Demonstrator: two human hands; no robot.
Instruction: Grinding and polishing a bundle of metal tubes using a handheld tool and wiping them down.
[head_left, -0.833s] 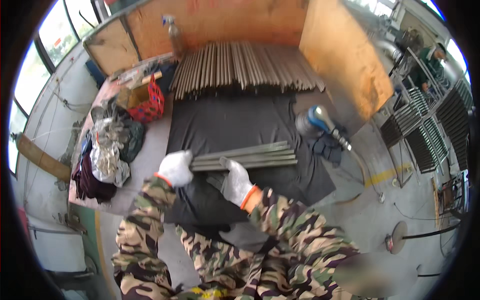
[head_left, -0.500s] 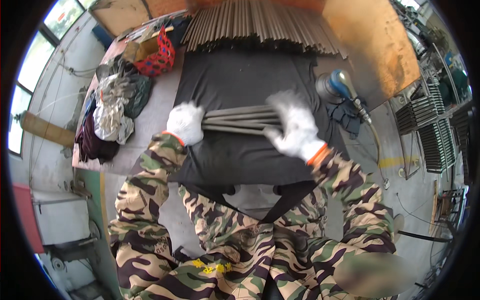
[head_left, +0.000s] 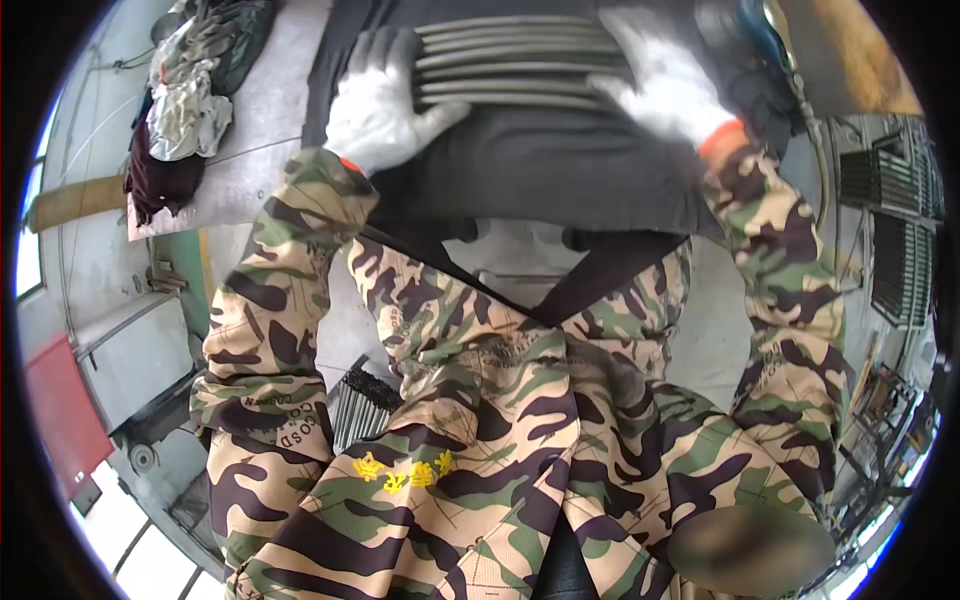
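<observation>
Metal strips (head_left: 520, 62), grey and narrow, lie side by side as one flat bundle on the dark mat (head_left: 560, 170) near the top of the view. About seven strips can be counted by their edges; the exact number is unsure, since both ends are covered. The bundle runs left to right, bowed by the lens.

Left hand (head_left: 378, 100), one white work glove: it covers the left end of the bundle. Fingers (head_left: 385, 50) are spread apart and laid flat over the strip ends, and the thumb (head_left: 440, 112) reaches along the near edge of the nearest strip. Whether any finger curls under the strips cannot be told.

Right hand (head_left: 665, 85), one white glove with an orange cuff: it lies over the right end of the bundle. It is blurred, so finger spacing cannot be told, nor whether it grips or only presses. The strips pass beneath it.

Both sleeves are camouflage cloth, as is the clothing filling the lower part of the view.

Surroundings:
- One pile of rags (head_left: 185, 95), pale and dark red, lies on the grey tabletop (head_left: 265, 120) to the left of the mat, well apart from the strips.
- One blue power tool (head_left: 760, 20) sits at the top right, just past the right hand, partly cut off.
</observation>
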